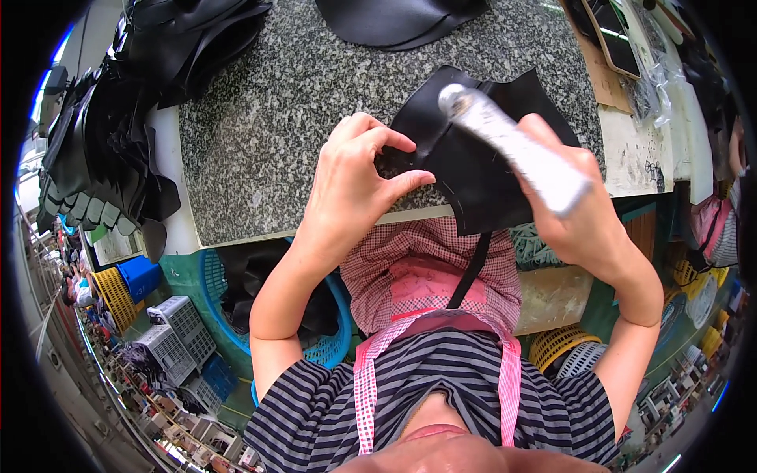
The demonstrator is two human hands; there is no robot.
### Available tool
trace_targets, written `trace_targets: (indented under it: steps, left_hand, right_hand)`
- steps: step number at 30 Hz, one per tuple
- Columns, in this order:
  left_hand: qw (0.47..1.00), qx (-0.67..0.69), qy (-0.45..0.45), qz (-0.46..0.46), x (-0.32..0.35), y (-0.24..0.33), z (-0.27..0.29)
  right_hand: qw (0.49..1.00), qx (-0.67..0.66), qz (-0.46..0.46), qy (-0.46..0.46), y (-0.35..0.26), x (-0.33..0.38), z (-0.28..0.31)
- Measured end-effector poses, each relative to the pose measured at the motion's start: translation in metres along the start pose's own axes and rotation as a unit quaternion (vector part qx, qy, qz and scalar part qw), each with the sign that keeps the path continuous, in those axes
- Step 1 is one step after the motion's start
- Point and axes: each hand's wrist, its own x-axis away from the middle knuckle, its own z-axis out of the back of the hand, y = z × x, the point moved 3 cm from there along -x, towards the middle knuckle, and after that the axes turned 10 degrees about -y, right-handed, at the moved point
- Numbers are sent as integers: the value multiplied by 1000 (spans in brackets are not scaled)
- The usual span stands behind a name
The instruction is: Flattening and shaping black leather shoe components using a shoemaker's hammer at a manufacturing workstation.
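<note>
A black leather piece (pixel 481 181) with a seam across it lies on the speckled stone slab (pixel 260 150), its near edge hanging over the slab's front. My left hand (pixel 355 169) rests at the left side of the leather, thumb and index finger spread apart at its edge, the other fingers curled behind. In my right hand (pixel 572 189) is a silver metal hammer (pixel 505 138), slanting over the leather with its rounded end towards the far left. My fingers wrap round it; part of the grip is hidden, and the hammer looks slightly blurred.
Stacked black leather pieces (pixel 118 118) hang over the slab's left side. Another black leather piece (pixel 402 20) lies at the far edge. A phone (pixel 611 35) sits at the far right. Below the table stand a blue basket (pixel 339 331) and grey crates (pixel 177 339).
</note>
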Motion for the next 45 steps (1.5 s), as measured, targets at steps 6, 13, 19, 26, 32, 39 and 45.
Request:
trace_targets:
  steps: [6, 13, 19, 26, 32, 39, 45]
  left_hand:
    - [998, -10, -2, -57, -1, -3, -1]
    - [998, -17, 5, -66, -1, -1, -1]
    - [997, -40, -10, -66, -2, 0, -1]
    - [995, -35, 2, -94, -3, -1, 1]
    - [998, -20, -40, -46, -2, -6, 6]
    - [994, -9, -95, 49, -18, 10, 18]
    - [998, -43, 38, 7, -64, 39, -14]
  right_hand:
    - [993, 14, -34, -114, 7, 4, -21]
    - [992, 5, -41, -121, 3, 4, -28]
    - [997, -3, -18, -79, -5, 3, -23]
    - [998, -12, 29, -51, -20, -3, -18]
    - [997, 5, 13, -72, -15, -8, -15]
    - [995, -93, -26, -2, 17, 10, -20]
    - [954, -169, -98, 228, 44, 17, 14]
